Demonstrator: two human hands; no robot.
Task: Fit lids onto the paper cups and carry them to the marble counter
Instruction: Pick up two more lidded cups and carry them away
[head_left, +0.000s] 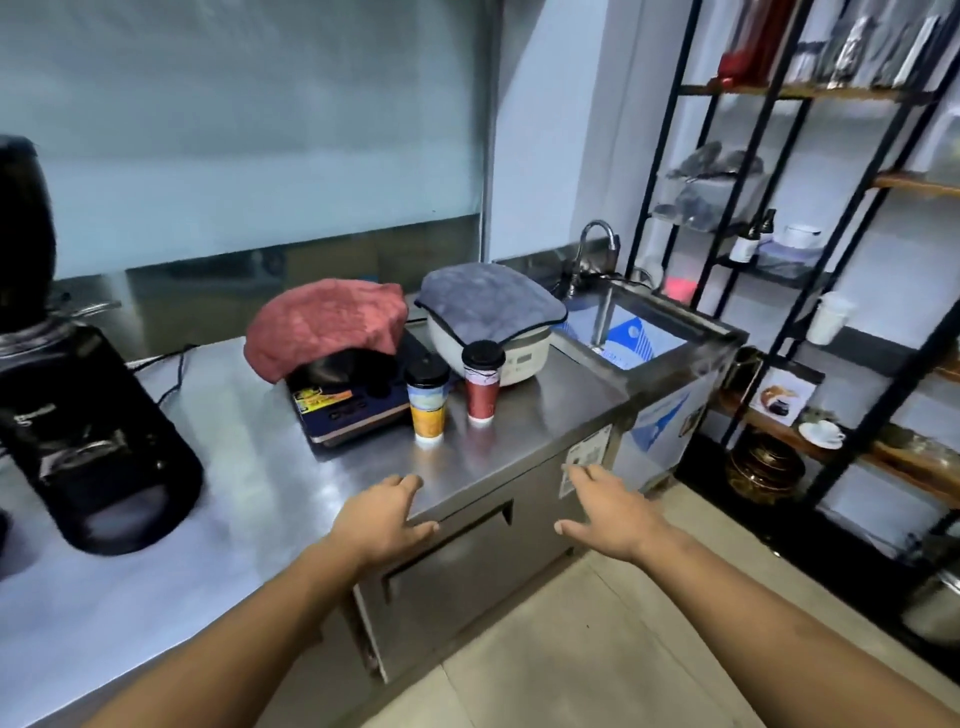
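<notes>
Two paper cups stand upright on the steel counter (519, 431), each with a black lid on top. The yellow and blue cup (428, 410) is on the left, the red cup (482, 389) just right of it. My left hand (384, 519) hovers over the counter's front edge, fingers relaxed, holding nothing. My right hand (608, 512) is held out in front of the counter's cabinet face, fingers spread and empty. Both hands are well short of the cups.
Behind the cups sit an induction cooker (353, 405) under a red cloth (327, 325) and a white appliance (519, 353) under a grey towel. A black coffee grinder (78, 415) stands left. A steel sink (639, 332) and black shelving (810, 260) are at right.
</notes>
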